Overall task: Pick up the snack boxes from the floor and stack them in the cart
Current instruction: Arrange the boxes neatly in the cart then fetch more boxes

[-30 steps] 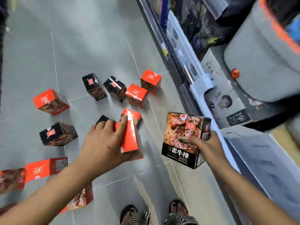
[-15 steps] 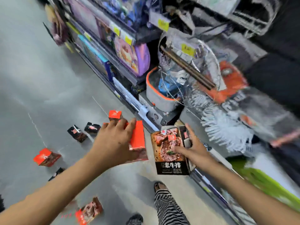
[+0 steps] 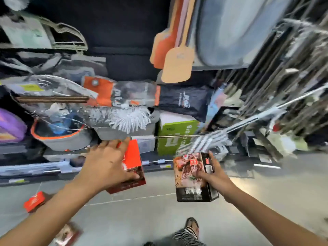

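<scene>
My left grip [image 3: 108,167] wraps the red snack box [image 3: 133,157], my right grip [image 3: 211,176] pinches the dark snack box [image 3: 192,178] at its side, both airborne before the shelf [image 3: 53,170]. The cart is out of view; swinging blind, that right box could slip.

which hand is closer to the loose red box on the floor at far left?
Left. The left hand, gripping a red box, is up and right of the floor box; the right hand, holding a black box, is much farther right.
</scene>
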Demonstrator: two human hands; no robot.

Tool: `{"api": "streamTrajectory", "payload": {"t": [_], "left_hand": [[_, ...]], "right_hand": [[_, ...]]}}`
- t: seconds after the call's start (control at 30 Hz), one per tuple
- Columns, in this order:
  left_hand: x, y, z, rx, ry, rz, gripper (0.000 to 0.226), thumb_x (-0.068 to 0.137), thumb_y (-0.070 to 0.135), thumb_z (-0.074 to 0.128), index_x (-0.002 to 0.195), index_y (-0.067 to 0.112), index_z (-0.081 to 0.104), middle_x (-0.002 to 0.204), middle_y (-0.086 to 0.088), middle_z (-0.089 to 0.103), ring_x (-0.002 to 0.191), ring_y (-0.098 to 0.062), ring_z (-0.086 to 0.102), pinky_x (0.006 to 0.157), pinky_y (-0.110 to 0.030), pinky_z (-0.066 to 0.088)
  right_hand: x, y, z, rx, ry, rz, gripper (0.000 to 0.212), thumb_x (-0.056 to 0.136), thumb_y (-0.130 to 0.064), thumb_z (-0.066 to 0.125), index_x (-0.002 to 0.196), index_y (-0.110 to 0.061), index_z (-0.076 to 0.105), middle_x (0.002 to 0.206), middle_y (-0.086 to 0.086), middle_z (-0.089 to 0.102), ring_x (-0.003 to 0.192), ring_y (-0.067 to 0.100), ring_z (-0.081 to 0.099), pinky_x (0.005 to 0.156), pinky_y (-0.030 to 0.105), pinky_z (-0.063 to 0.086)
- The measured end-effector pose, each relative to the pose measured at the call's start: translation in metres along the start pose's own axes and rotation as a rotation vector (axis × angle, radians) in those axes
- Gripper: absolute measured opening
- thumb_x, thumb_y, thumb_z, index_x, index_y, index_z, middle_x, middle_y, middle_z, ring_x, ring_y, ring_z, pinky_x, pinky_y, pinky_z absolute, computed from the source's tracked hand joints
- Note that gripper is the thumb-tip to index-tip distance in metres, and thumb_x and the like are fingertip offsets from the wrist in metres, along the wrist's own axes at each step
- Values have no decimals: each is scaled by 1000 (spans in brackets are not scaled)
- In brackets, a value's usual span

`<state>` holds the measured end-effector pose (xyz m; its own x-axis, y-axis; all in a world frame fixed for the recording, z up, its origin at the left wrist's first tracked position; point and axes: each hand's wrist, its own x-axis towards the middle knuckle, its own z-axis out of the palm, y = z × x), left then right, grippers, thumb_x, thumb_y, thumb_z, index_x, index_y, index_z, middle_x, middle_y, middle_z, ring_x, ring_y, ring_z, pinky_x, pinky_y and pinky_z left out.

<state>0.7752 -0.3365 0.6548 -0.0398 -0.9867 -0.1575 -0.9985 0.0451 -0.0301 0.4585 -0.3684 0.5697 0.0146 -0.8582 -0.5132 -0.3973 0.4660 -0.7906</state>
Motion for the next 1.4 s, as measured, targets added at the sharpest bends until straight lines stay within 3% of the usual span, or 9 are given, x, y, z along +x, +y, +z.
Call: {"api": "streamTrajectory", "payload": {"t": [0.17,0.4,0.7,0.87,0.97,1.07,1.17,1.3,1.4], "left_hand": [[38,105,-19,-15,-53,282,119,59,86,55,151,30,4,145,2,37,128,-25,43,100,-36,40],[59,279,-34,78,-18,658,119,58,84,58,151,27,11,138,1,43,125,-25,44,97,-35,39],[31,520,-24,138,-6,960,122,50,88,50,150,26,17,130,3,49,118,-24,51,90,-35,43],[0,634,-23,108,-13,1107,117,57,83,58,151,27,15,130,5,48,118,-23,50,88,-33,42],[-9,684,-23,50,-42,1179,118,54,85,55,150,30,14,129,8,48,118,-19,48,89,-31,39],[-7,723,-27,7,-91,1253,120,49,88,50,150,32,17,129,10,49,117,-18,49,90,-31,40],[4,764,-36,21,-105,1356,116,48,89,52,147,35,22,127,11,51,115,-18,51,89,-32,42],[29,831,-46,66,-137,1494,112,52,86,60,145,35,24,122,11,52,114,-16,52,88,-31,42],[49,886,-47,108,-124,1600,112,53,86,58,146,33,22,123,10,51,114,-18,51,88,-33,42]], "right_hand": [[-39,68,-89,167,281,100,86,68,-29,85,136,-39,33,103,-5,72,96,21,68,97,48,49],[-103,153,-200,329,571,128,65,77,-18,79,125,-24,36,93,-9,60,80,4,57,68,24,44],[-209,284,-350,403,695,220,72,53,-41,84,115,-16,58,97,-1,75,87,15,72,91,42,54],[-283,339,-415,462,842,316,65,52,-41,85,106,-19,56,95,0,71,76,8,68,69,25,50],[-311,364,-443,534,935,377,88,40,-57,82,114,-18,51,97,-1,67,86,14,65,73,29,50],[-322,387,-469,609,998,428,76,48,-47,89,108,-10,59,90,-1,70,78,11,65,61,23,44],[-316,410,-491,667,1058,470,65,52,-44,89,102,-7,69,99,9,75,85,16,69,69,25,46],[-292,435,-524,820,1176,542,69,66,-38,86,116,-9,49,108,6,58,103,22,57,87,34,44],[-273,479,-545,850,1182,598,89,41,-57,89,111,-8,63,98,2,72,84,16,69,74,30,56]]}}
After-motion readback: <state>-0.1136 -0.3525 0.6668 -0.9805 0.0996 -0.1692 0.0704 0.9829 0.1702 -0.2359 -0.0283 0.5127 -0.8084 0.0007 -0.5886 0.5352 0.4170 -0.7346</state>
